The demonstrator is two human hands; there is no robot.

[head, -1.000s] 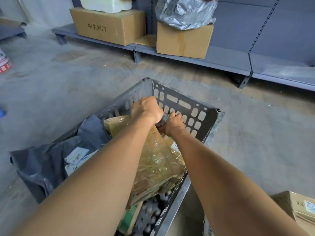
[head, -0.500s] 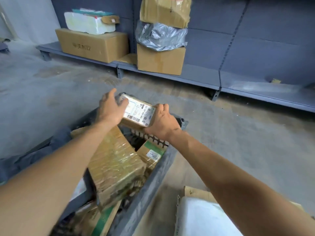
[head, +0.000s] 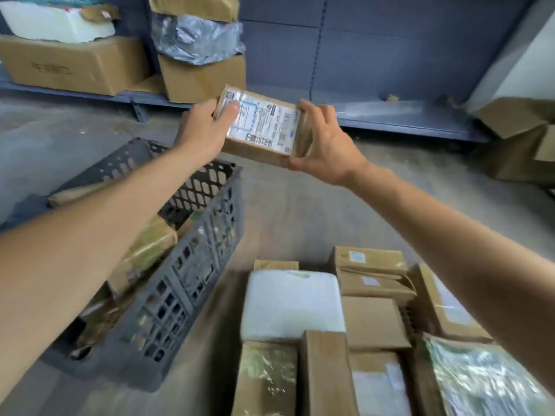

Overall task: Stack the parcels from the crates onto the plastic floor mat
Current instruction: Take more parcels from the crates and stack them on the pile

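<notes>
1. We hold the labelled cardboard parcel (head: pixel 260 127) aloft, clear of the grey crate (head: pixel 186 283), beyond the stacked parcels (head: pixel 372 322).
2. Our left hand (head: pixel 204 130) and right hand (head: pixel 327 145) each curl round one end, likely keeping it level for stacking.

Both hands gripping labelled parcel (head: pixel 260 127), left hand (head: pixel 207 130), right hand (head: pixel 326 142), above crate (head: pixel 180 283)

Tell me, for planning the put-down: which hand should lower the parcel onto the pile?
Right, likely: left hand and right hand both grip the parcel, but the pile lies beneath the right arm.
</notes>
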